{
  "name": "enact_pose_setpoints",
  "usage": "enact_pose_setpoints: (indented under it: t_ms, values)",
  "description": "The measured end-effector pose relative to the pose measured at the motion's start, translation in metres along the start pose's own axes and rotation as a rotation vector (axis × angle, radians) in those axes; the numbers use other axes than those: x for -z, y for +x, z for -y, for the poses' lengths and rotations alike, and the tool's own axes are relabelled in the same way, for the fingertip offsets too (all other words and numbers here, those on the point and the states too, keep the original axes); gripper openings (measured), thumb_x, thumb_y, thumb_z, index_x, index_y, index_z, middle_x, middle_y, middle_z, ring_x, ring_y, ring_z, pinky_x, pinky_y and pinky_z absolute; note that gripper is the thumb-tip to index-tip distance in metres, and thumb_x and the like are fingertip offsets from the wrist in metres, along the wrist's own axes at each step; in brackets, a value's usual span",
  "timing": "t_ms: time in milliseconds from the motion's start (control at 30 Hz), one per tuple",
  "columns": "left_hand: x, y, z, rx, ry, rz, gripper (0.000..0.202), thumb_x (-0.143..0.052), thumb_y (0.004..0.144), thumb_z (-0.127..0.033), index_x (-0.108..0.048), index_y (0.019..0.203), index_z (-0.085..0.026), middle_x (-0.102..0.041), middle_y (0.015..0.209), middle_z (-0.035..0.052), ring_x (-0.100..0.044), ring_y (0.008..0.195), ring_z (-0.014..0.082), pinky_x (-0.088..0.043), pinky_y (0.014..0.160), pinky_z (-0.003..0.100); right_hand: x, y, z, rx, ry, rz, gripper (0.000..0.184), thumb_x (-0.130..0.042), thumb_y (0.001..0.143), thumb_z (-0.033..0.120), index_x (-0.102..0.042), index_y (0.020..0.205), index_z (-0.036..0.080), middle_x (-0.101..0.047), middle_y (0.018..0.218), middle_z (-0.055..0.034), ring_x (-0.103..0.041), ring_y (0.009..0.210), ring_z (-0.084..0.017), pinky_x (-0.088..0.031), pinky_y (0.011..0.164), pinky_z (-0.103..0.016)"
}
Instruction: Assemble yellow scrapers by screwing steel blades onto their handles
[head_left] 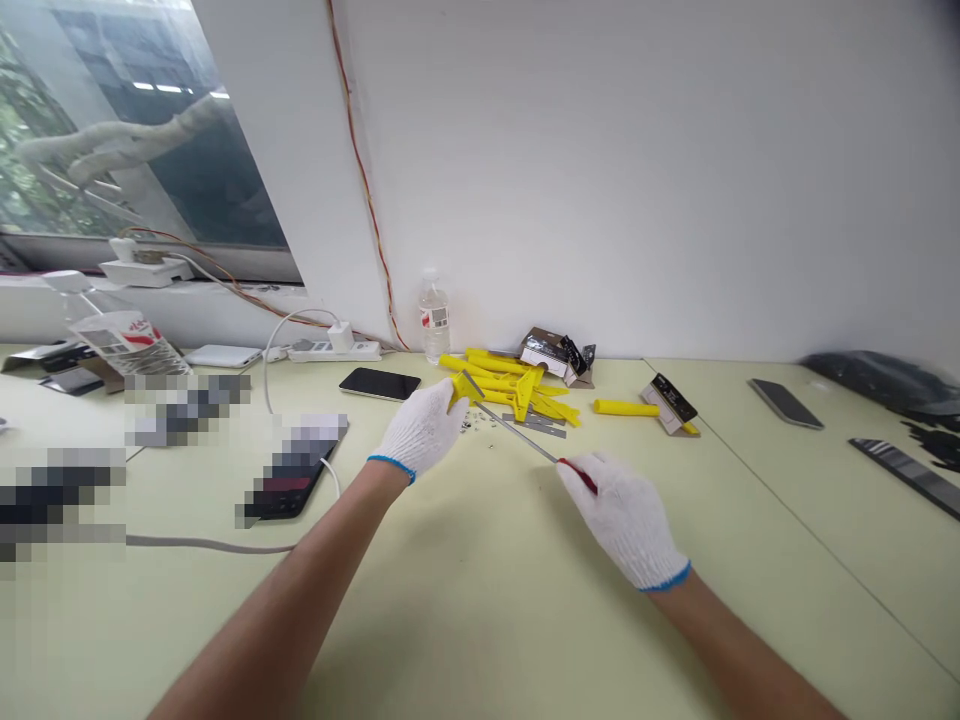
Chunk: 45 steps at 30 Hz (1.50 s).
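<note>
Both my hands wear white knit gloves with blue cuffs. My left hand (pixel 421 427) is closed around a yellow plastic scraper (pixel 459 387) with a metal blade at its tip, held just above the table. My right hand (pixel 619 515) grips a screwdriver (pixel 525 437) by its red handle; the thin metal shaft points up and left, its tip touching the scraper. Several tiny screws (pixel 478 424) lie scattered on the table just below the scraper. Behind them sits a pile of yellow scrapers (pixel 517 385) with loose grey blades (pixel 541 424).
A black phone (pixel 379 383), a water bottle (pixel 434 320) and a power strip (pixel 335 350) stand at the back. Small blade boxes (pixel 556 355) and a lone yellow handle (pixel 626 408) lie right of the pile. Another phone (pixel 784 402) is at far right. A cabled device (pixel 289 480) lies left.
</note>
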<state>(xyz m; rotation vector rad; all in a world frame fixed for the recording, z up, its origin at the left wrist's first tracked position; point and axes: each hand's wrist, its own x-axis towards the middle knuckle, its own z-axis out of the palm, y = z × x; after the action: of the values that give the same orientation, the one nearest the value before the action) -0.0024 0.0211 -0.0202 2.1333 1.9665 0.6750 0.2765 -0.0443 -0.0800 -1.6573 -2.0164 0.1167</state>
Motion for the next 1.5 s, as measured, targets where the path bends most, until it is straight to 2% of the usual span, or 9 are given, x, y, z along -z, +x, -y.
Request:
enact_pose_setpoints:
  t_ms: [133, 300, 633, 700, 900, 1000, 1100, 1200, 1500]
  values:
    - [0.0, -0.002, -0.004, 0.007, -0.003, 0.013, 0.02, -0.047, 0.102, -0.034, -0.059, 0.095, -0.02, -0.074, 0.094, 0.0108, -0.066, 0.08, 0.0226, -0.034, 0.067, 0.03, 0.001, -0.001, 0.004, 0.026, -0.01, 0.011, 0.044, -0.038, 0.107, 0.042, -0.071, 0.089, 0.02, -0.068, 0.082, -0.0098, -0.06, 0.075, -0.022, -0.037, 0.069, -0.033]
    - [-0.001, -0.002, -0.005, 0.002, -0.025, 0.011, 0.019, -0.047, 0.102, -0.033, -0.058, 0.094, -0.02, -0.073, 0.095, 0.01, -0.065, 0.081, 0.0212, -0.034, 0.067, 0.03, -0.001, 0.003, 0.01, -0.161, 0.256, 0.164, 0.029, -0.072, 0.084, 0.046, -0.068, 0.091, 0.019, -0.071, 0.085, -0.0046, -0.064, 0.075, -0.019, -0.046, 0.068, -0.029]
    - [-0.002, -0.001, -0.003, -0.017, 0.013, 0.003, 0.019, -0.047, 0.102, -0.035, -0.052, 0.09, -0.021, -0.071, 0.088, 0.0077, -0.06, 0.073, 0.0199, -0.031, 0.065, 0.03, 0.003, 0.0, -0.004, -0.066, -0.02, -0.058, 0.043, -0.046, 0.102, 0.055, -0.071, 0.095, 0.021, -0.068, 0.087, -0.0076, -0.058, 0.075, -0.022, -0.038, 0.067, -0.033]
    - [-0.002, -0.001, -0.002, -0.034, 0.024, -0.006, 0.019, -0.047, 0.102, -0.035, -0.053, 0.091, -0.021, -0.071, 0.089, 0.0081, -0.062, 0.075, 0.0206, -0.031, 0.066, 0.03, 0.01, 0.001, -0.001, -0.105, 0.142, 0.049, 0.043, -0.049, 0.101, 0.057, -0.069, 0.091, 0.02, -0.063, 0.082, -0.0057, -0.053, 0.071, -0.018, -0.036, 0.065, -0.031]
    - [0.003, -0.001, 0.001, -0.075, 0.078, 0.017, 0.022, -0.046, 0.103, -0.036, -0.053, 0.089, -0.02, -0.071, 0.09, 0.0093, -0.063, 0.077, 0.0217, -0.03, 0.065, 0.031, 0.025, 0.007, 0.001, -0.5, 1.06, 0.814, 0.046, -0.059, 0.095, 0.068, -0.054, 0.099, 0.023, -0.028, 0.065, 0.0077, -0.011, 0.049, -0.008, -0.012, 0.043, -0.023]
    - [0.004, -0.001, 0.0, -0.047, 0.074, 0.013, 0.022, -0.047, 0.103, -0.035, -0.054, 0.089, -0.02, -0.071, 0.089, 0.009, -0.063, 0.077, 0.0214, -0.031, 0.064, 0.031, 0.017, 0.007, 0.002, -0.512, 0.846, 0.583, 0.041, -0.072, 0.088, 0.054, -0.048, 0.089, 0.021, -0.042, 0.066, 0.0065, -0.025, 0.049, -0.007, -0.019, 0.045, -0.022]
    - [0.005, -0.001, -0.002, -0.023, 0.055, 0.004, 0.021, -0.047, 0.103, -0.034, -0.055, 0.09, -0.02, -0.071, 0.089, 0.0085, -0.063, 0.076, 0.0205, -0.031, 0.064, 0.03, 0.003, 0.003, 0.001, -0.262, 0.36, 0.16, 0.033, -0.065, 0.094, 0.052, -0.062, 0.09, 0.019, -0.062, 0.078, -0.0015, -0.055, 0.067, -0.014, -0.038, 0.06, -0.026]
    - [0.005, -0.002, -0.004, -0.011, 0.024, -0.018, 0.02, -0.048, 0.103, -0.034, -0.055, 0.091, -0.02, -0.072, 0.09, 0.0081, -0.062, 0.074, 0.0192, -0.032, 0.065, 0.03, -0.007, -0.001, -0.004, -0.015, 0.004, -0.072, 0.042, -0.047, 0.105, 0.054, -0.072, 0.1, 0.021, -0.071, 0.092, -0.0064, -0.063, 0.077, -0.021, -0.038, 0.067, -0.031]
    - [0.004, -0.003, -0.004, -0.049, 0.06, -0.025, 0.02, -0.047, 0.104, -0.034, -0.05, 0.088, -0.021, -0.072, 0.089, 0.0082, -0.064, 0.076, 0.0203, -0.031, 0.066, 0.03, 0.011, 0.004, -0.004, 0.014, 0.058, 0.101, 0.052, -0.038, 0.108, 0.059, -0.068, 0.092, 0.02, -0.07, 0.085, -0.0076, -0.062, 0.074, -0.022, -0.037, 0.066, -0.03]
